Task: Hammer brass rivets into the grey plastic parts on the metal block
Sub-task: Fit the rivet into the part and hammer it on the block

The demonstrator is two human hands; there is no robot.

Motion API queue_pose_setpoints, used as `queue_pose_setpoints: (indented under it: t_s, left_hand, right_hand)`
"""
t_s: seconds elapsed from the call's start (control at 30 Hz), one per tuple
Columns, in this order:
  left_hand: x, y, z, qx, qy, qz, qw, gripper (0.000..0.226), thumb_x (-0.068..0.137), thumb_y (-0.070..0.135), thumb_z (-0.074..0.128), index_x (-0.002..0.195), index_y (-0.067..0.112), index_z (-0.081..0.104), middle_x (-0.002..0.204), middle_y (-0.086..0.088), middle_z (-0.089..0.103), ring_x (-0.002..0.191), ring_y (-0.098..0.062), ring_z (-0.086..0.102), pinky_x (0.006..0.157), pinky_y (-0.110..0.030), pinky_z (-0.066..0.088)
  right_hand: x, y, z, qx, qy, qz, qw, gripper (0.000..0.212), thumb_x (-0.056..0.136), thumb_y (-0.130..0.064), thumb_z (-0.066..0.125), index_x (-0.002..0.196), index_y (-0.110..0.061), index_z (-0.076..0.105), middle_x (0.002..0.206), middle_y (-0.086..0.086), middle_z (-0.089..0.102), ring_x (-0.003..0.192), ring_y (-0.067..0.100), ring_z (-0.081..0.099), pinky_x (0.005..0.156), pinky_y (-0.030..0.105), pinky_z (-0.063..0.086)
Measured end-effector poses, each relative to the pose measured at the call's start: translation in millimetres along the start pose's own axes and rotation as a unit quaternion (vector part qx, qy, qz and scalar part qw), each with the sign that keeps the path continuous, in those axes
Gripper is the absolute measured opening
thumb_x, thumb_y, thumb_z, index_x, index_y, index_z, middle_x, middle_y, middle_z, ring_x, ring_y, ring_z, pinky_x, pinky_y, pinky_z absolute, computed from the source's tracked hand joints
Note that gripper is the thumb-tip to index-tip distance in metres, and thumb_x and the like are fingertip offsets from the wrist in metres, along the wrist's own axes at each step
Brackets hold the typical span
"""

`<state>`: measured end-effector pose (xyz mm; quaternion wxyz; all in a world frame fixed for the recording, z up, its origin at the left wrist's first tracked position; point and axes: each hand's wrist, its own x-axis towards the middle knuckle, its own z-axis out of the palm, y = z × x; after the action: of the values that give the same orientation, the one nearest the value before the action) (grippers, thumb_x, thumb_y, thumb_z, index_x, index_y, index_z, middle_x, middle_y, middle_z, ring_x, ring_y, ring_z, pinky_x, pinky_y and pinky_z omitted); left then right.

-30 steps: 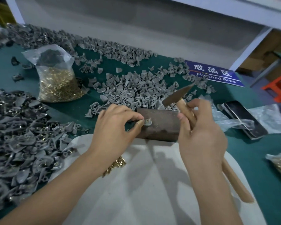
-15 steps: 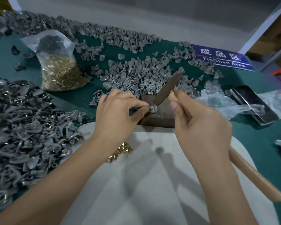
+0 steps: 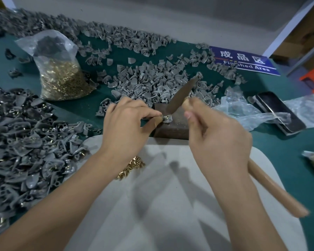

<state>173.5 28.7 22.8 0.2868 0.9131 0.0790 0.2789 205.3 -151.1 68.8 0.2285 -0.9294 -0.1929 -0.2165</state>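
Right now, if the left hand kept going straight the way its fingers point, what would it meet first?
The left hand points right across the block, pinching the grey part. Going on, it would probably meet the hammer head first, then the right hand; depth is unclear.

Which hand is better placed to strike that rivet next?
The right hand: it already grips the hammer, whose head sits just over the grey part on the metal block. The left hand is busy pinching that part steady.

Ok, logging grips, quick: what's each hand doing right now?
Left hand: pinching the grey part on the metal block.
Right hand: gripping the hammer.
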Motion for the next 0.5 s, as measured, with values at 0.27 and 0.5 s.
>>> queue_pose_setpoints:
  t_s: [0.27,0.5]
  left_hand:
    - [-0.1,-0.7,1.1,-0.002,0.003,0.001,1.0,0.012,0.087,0.043,0.076,0.097,0.038,0.08,0.082,0.022,0.063,0.089,-0.01,0.049,0.079,-0.037,0.035]
    - [-0.1,-0.5,0.7,-0.005,-0.002,-0.001,1.0,0.013,0.087,0.046,0.075,0.098,0.039,0.079,0.082,0.024,0.06,0.089,-0.008,0.046,0.078,-0.034,0.03]
  right_hand:
    - [-1.3,-0.4,0.1,-0.001,-0.02,-0.001,1.0,0.025,0.101,-0.041,0.055,0.124,-0.045,0.064,0.086,-0.006,0.072,0.074,0.027,0.066,0.059,0.031,0.031]
    - [-0.4,4.3,0.9,0.021,0.006,0.016,1.0,0.028,0.101,-0.044,0.054,0.128,-0.046,0.063,0.088,-0.007,0.074,0.074,0.023,0.065,0.06,0.03,0.034]
